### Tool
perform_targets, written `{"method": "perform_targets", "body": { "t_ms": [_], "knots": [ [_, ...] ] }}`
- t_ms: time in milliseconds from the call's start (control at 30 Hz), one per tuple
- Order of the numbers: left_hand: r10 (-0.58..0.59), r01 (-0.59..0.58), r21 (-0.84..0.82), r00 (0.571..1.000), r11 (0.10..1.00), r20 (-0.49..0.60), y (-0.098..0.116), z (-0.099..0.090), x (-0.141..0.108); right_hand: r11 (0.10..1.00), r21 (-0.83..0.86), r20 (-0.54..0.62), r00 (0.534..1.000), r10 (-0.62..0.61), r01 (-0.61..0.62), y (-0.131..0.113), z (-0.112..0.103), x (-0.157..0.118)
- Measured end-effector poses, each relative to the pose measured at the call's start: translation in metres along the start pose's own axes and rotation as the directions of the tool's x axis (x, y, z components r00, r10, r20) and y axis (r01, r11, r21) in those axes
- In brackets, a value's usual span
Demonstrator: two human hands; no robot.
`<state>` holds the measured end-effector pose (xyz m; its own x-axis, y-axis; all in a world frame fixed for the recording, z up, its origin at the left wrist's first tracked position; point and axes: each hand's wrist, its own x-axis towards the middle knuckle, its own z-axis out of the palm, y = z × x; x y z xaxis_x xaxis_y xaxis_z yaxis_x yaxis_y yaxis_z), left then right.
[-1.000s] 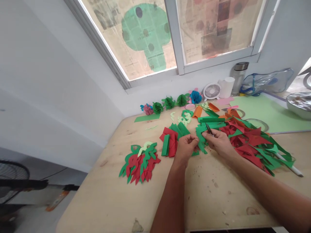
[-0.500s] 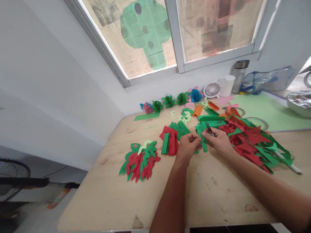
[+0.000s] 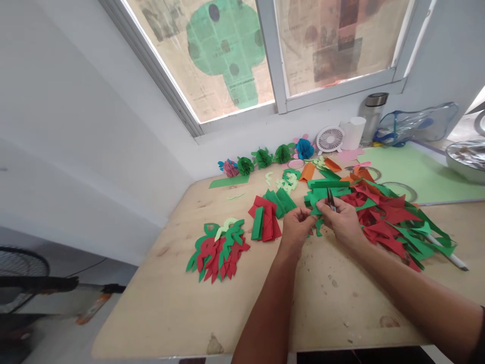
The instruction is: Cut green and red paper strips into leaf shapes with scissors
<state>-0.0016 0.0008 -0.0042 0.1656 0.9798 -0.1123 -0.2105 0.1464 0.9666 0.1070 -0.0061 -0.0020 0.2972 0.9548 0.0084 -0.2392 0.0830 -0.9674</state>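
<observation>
My left hand (image 3: 297, 226) is closed, its thumb and fingers pinched at the edge of a piece of green paper (image 3: 315, 208). Close beside it, my right hand (image 3: 344, 221) is wrapped round small scissors (image 3: 331, 198), whose dark blades point up and away from me. The right thumb and fingertip also touch the green paper. Folded green strips (image 3: 329, 185) lie just beyond the hands. To the left of my left hand are folded red papers (image 3: 270, 218) with a green strip on top. Cut red and green leaf shapes (image 3: 217, 250) form a pile farther left.
Red and green scraps (image 3: 390, 217) heap up right of my hands, a white pen-like stick (image 3: 447, 251) poking out. Along the wall stand paper flowers (image 3: 263, 157), a small white fan (image 3: 330, 139) and a glass bottle (image 3: 373, 119). A foil-filled bowl (image 3: 468, 169) sits far right.
The scissors have turned more upright in my right hand. Both hands have shifted slightly, and the right fingers have come closer round the green paper.
</observation>
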Motion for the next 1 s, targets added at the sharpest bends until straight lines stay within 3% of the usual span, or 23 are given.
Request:
{"method": "perform_targets", "body": {
  "t_ms": [333, 567, 733, 900, 1000],
  "knots": [
    [0.003, -0.002, 0.11, 1.0, 0.994, -0.013, -0.004, 0.001, 0.001, 0.999, -0.005, -0.033, 0.998, -0.051, 0.051, 0.004, 0.0, -0.002],
    [-0.031, 0.016, 0.15, 0.995, 0.989, 0.096, -0.004, 0.003, -0.001, 0.997, 0.041, -0.083, 0.994, -0.067, 0.071, 0.001, -0.002, 0.0],
    [0.012, -0.015, 0.043, 0.998, 0.999, 0.064, -0.001, 0.003, 0.0, 0.997, 0.074, -0.025, 0.999, -0.023, 0.025, -0.002, 0.001, -0.004],
    [-0.043, 0.04, 0.093, 0.999, 0.995, 0.032, 0.004, -0.001, -0.003, 0.996, 0.091, -0.025, 1.0, -0.012, 0.014, -0.004, -0.003, 0.002],
    [-0.012, 0.01, 0.103, 1.0, 0.995, 0.018, 0.007, -0.006, -0.003, 0.996, 0.084, -0.029, 1.0, 0.004, -0.001, -0.005, -0.007, 0.005]
  ]
}}
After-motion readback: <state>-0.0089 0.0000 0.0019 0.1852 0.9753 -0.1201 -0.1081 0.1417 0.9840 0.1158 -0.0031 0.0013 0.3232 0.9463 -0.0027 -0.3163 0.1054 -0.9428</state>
